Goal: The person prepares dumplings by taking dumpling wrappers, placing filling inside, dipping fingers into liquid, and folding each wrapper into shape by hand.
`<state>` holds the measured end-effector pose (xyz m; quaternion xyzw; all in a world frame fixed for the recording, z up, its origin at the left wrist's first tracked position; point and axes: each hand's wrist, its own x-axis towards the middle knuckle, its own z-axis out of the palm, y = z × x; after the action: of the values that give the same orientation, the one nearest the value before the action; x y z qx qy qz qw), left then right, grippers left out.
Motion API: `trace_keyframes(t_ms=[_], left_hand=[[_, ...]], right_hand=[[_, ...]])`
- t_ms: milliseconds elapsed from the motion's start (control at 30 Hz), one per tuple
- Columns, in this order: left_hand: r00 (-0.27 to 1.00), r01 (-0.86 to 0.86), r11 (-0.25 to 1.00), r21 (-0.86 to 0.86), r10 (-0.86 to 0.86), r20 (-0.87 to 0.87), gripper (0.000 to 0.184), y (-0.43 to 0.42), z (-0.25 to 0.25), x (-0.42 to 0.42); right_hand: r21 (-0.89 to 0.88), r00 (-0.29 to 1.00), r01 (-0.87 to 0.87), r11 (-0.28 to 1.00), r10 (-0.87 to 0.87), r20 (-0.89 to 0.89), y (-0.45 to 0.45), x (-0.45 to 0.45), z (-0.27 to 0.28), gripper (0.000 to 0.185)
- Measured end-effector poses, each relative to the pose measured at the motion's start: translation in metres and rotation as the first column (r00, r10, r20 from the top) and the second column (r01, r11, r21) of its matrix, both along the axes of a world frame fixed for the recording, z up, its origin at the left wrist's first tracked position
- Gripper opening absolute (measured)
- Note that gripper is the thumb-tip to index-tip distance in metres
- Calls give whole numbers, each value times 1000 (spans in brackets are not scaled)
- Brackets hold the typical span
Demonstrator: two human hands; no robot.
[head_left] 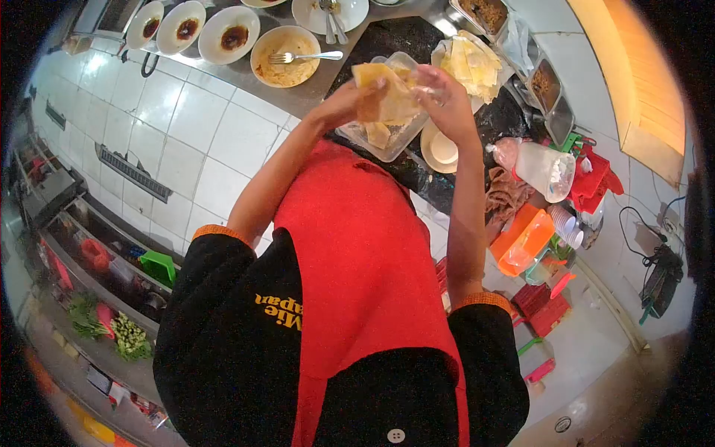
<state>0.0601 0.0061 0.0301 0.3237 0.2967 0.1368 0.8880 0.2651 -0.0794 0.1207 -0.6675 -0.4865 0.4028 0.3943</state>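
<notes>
White tiled floor is seen in the head view beside a steel tabletop, on which bowls of dark sauce are set in a row. Above a clear plastic tub, pale yellow sheets are grasped in the fingers of the left hand. By the right hand the sheets' other side is reached; whether its blurred fingers are closed on them cannot be told.

As far as can be judged, the handling is partway through: some sheets are lifted, while a loose piece is left in the tub and a larger pile is heaped just beyond the right hand. How many sheets are held cannot be counted.

Much of the tub is hidden by the hands and the sheets, so its contents are only partly shown. Bowls at the top edge are cut off, and the outer corners are lost in the dark border of the lens.
</notes>
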Motion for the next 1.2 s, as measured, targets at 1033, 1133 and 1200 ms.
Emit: trace_keyframes(t_ms=[1033, 1133, 1200], left_hand=[[985, -97, 933, -346, 140, 104, 64, -1, 47, -2], [958, -54, 927, -371, 153, 244, 64, 3, 46, 10], [905, -15, 938, -346, 160, 394, 64, 9, 47, 8]], right_hand=[[462, 778, 22, 887, -306, 549, -14, -55, 30, 21], [275, 846, -62, 960, -95, 525, -20, -78, 25, 24], [282, 896, 24, 959, -145, 419, -24, -75, 29, 25]])
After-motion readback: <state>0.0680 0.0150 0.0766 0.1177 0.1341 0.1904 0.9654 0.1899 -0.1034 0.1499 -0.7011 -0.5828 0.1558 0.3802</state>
